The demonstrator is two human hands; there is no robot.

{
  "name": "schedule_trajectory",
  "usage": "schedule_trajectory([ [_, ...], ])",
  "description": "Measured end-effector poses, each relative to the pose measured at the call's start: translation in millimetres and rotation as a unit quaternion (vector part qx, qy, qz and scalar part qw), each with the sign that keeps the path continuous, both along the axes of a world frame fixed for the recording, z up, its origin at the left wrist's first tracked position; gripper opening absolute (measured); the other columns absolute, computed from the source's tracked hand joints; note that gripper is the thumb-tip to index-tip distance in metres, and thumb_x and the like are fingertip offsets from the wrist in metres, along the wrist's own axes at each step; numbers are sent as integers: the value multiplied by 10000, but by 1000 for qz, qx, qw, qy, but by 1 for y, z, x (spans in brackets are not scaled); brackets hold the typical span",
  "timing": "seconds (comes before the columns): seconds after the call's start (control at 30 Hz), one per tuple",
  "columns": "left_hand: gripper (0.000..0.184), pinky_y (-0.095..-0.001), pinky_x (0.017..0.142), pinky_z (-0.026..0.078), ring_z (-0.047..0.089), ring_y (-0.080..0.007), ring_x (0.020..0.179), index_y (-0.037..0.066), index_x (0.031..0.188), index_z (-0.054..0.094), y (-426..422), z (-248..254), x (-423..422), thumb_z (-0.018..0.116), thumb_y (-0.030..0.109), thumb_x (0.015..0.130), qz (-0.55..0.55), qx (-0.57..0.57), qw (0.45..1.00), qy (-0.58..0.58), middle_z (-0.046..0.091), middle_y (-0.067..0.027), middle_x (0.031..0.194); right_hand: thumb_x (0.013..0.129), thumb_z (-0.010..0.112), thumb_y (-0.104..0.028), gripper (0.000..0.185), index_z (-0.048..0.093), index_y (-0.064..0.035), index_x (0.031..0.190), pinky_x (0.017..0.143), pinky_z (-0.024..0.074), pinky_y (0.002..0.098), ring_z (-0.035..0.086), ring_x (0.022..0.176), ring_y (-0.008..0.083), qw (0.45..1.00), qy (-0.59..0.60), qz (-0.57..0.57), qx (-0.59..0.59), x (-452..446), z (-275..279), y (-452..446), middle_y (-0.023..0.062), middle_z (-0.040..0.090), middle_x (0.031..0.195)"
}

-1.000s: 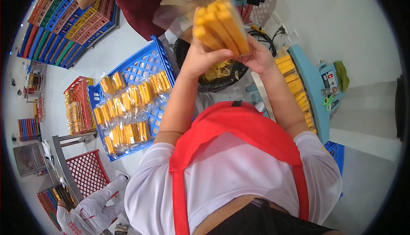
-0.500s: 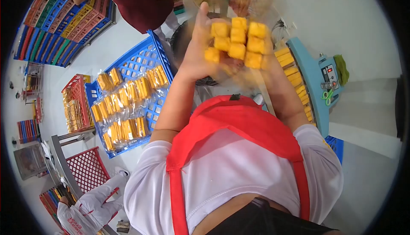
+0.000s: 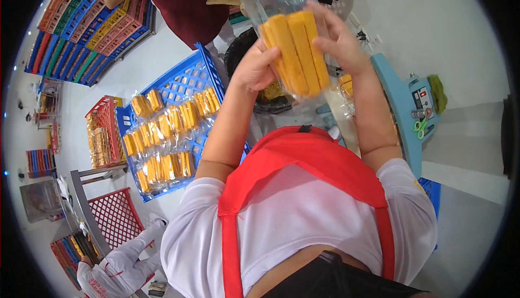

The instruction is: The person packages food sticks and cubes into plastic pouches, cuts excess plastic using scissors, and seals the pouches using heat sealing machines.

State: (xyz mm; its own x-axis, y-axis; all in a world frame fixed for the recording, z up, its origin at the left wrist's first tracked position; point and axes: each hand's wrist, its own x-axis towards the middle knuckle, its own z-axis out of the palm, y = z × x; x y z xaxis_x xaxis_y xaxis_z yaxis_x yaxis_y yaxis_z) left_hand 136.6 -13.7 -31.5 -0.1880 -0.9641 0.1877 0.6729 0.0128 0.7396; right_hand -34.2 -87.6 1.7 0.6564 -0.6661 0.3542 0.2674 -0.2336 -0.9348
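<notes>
A clear plastic bag with several yellow sticks [image 3: 297, 54] is held up between my hands at the upper middle. My left hand [image 3: 257, 66] grips its left side, the thumb lying against the sticks. On the right side, my right hand [image 3: 337, 38] is closed on the bag's edge, thumb bent towards the sticks. The bag's top part, without sticks, extends upward and away from me. Below and behind the bag, a black-lined bin [image 3: 238, 49] is partly hidden by it and my left hand.
A blue crate [image 3: 208, 70] at left holds several bagged stick packs. A teal machine [image 3: 403, 103] with green scissors [image 3: 419, 129] stands at right. Red crates [image 3: 115, 216] lie further left. A person in a maroon apron [image 3: 187, 5] stands ahead; another in white [image 3: 122, 265] is lower left.
The bag has turned from showing the stick ends half a second ago to showing their long sides. Both hands have shifted their hold around it.
</notes>
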Motion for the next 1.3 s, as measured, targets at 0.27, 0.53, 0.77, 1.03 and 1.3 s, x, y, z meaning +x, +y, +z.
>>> schedule_trajectory([
  [0.27,356,-398,778,475,528,-249,969,63,1120,445,21,0,-26,369,321,886,-122,222,895,368,506,-100,1106,820,451,-217,399,483,90,1073,863,403,318,543,946,225,902,2,285,324,35,-19,-33,177,548,1038],
  [0.53,272,-391,753,506,549,-290,926,-5,1060,455,28,-12,-25,356,181,889,-46,230,895,380,519,-156,1055,790,406,-138,318,540,74,987,752,471,330,586,827,231,906,-81,210,357,45,-47,-3,170,583,960],
  [0.77,292,-373,772,500,535,-283,949,22,1105,431,22,-18,-29,349,211,898,-21,259,896,359,495,-148,1094,833,375,-244,428,463,72,1108,897,393,371,493,1029,298,912,-77,196,353,37,-67,-9,210,515,1086],
  [1.03,398,-361,840,446,505,-214,1012,98,1176,387,20,-29,-23,311,368,895,-81,245,892,371,483,-77,1134,811,411,-193,394,476,79,1087,855,416,340,528,972,259,878,-16,205,431,40,-52,-18,191,531,1068],
  [1.3,383,-384,822,450,550,-260,960,9,1120,465,71,-60,39,398,298,878,-90,274,896,337,530,-150,1095,828,459,-309,438,493,54,1071,894,367,322,510,1004,243,951,57,163,258,76,-57,-33,190,550,1020],
])
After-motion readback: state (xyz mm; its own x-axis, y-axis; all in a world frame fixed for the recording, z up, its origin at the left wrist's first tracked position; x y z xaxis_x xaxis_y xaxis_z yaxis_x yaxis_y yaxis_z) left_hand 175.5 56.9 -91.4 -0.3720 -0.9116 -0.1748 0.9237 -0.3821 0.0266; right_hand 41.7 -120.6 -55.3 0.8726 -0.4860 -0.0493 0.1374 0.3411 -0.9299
